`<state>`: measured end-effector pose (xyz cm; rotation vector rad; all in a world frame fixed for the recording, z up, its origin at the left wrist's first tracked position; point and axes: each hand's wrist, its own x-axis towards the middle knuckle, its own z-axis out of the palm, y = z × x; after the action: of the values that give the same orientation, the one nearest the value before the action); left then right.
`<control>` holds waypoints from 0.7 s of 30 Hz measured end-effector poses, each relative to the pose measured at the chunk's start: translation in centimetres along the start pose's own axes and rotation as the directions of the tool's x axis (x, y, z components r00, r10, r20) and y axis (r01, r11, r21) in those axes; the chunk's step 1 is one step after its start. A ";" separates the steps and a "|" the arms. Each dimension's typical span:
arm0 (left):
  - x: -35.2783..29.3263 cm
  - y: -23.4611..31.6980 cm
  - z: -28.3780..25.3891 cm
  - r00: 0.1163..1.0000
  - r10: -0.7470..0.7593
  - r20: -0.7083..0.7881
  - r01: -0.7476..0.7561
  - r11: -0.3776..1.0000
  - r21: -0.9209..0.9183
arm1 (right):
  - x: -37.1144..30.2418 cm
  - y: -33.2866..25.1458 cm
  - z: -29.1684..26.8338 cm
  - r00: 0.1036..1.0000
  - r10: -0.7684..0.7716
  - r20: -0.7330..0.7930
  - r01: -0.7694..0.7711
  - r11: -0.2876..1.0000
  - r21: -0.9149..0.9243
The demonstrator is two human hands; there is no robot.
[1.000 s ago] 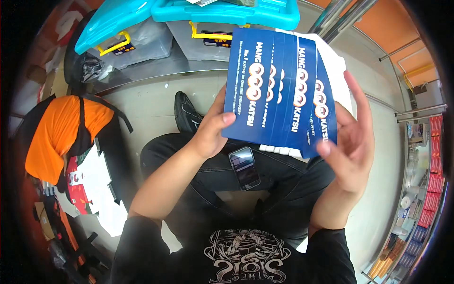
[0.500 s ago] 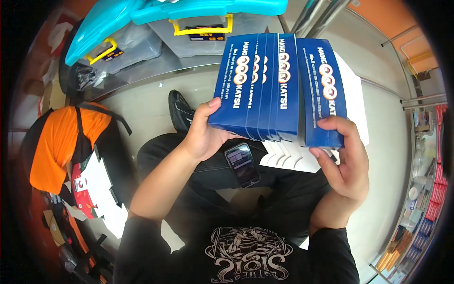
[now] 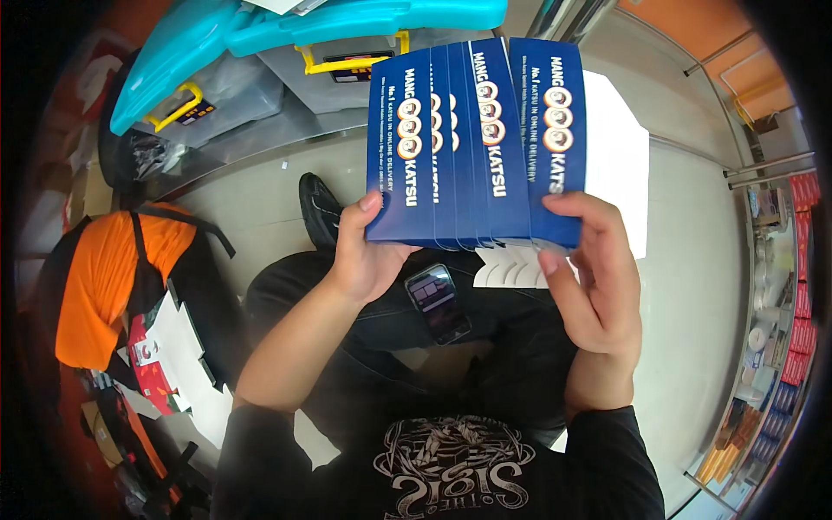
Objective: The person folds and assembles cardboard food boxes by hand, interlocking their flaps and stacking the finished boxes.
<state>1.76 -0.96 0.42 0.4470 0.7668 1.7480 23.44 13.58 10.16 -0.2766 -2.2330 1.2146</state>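
A stack of nested blue cardboard food boxes point(image 3: 433, 130) with white print is held up over my lap. My left hand point(image 3: 360, 260) is closed round its lower left corner, thumb on the blue front and fingers underneath. The rightmost blue box point(image 3: 550, 130) lies against the stack, slightly tilted. My right hand point(image 3: 602, 269) pinches its lower edge between thumb and fingers. White inner flaps point(image 3: 511, 270) stick out below the boxes, and a larger white panel point(image 3: 620, 165) shows on the right. A phone point(image 3: 438, 303) with a lit screen lies on my leg beneath the stack.
Clear plastic bins with turquoise lids point(image 3: 373, 30) and yellow handles stand ahead on a metal surface point(image 3: 260, 147). At left lie an orange and black bag point(image 3: 130, 277) and white cardboard sheets point(image 3: 178, 347). Shelves with packages point(image 3: 780, 373) line the right.
Both hands and the boxes have moved left and slightly up. The gap between the rightmost box and the stack has closed.
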 end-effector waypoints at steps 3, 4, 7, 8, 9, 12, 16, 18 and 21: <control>-0.2 -0.3 -0.6 0.998 0.059 0.024 -0.058 0.998 -0.025 | -0.1 -0.5 -0.7 1.000 0.000 -0.031 0.003 0.993 0.117; -0.3 -0.5 -0.6 0.997 0.071 0.024 -0.070 0.997 -0.033 | -0.2 -0.6 -1.3 0.999 -0.011 -0.035 0.012 0.999 0.037; -0.4 -0.9 -1.7 0.991 0.072 0.114 -0.070 0.997 -0.029 | 0.2 -0.2 -2.9 0.928 -0.023 -0.372 0.031 0.999 0.016; -0.5 -1.0 -1.8 0.994 0.025 0.103 -0.023 1.000 -0.018 | 0.1 -0.2 -3.8 0.895 -0.008 -0.445 -0.012 0.999 -0.041; -0.5 -1.0 -1.7 0.992 0.023 0.122 -0.021 1.000 -0.018 | 0.3 -0.4 -4.2 0.890 -0.017 -0.456 -0.009 0.998 -0.055; -0.7 -1.6 -2.0 0.978 -0.051 0.204 0.037 0.997 0.068 | 1.1 -1.0 -3.6 0.882 0.073 -0.466 -0.061 0.997 0.040; -0.9 -1.7 -1.6 0.959 -0.134 0.249 0.097 0.983 0.156 | 1.2 0.6 -3.0 0.920 -0.056 -0.389 0.063 0.998 0.007; -0.8 -1.1 -2.0 0.944 -0.225 0.243 0.163 0.954 0.251 | 1.2 0.7 -3.7 0.927 -0.167 -0.336 0.139 0.985 -0.105; -1.2 -1.9 -3.6 0.948 -0.225 0.226 0.167 0.954 0.250 | 1.6 -0.6 -3.2 0.925 -0.324 -0.198 0.277 0.933 -0.230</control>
<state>1.12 -2.79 -3.40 0.7098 0.8019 1.3894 24.05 16.16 12.61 -0.1350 -2.0967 0.7562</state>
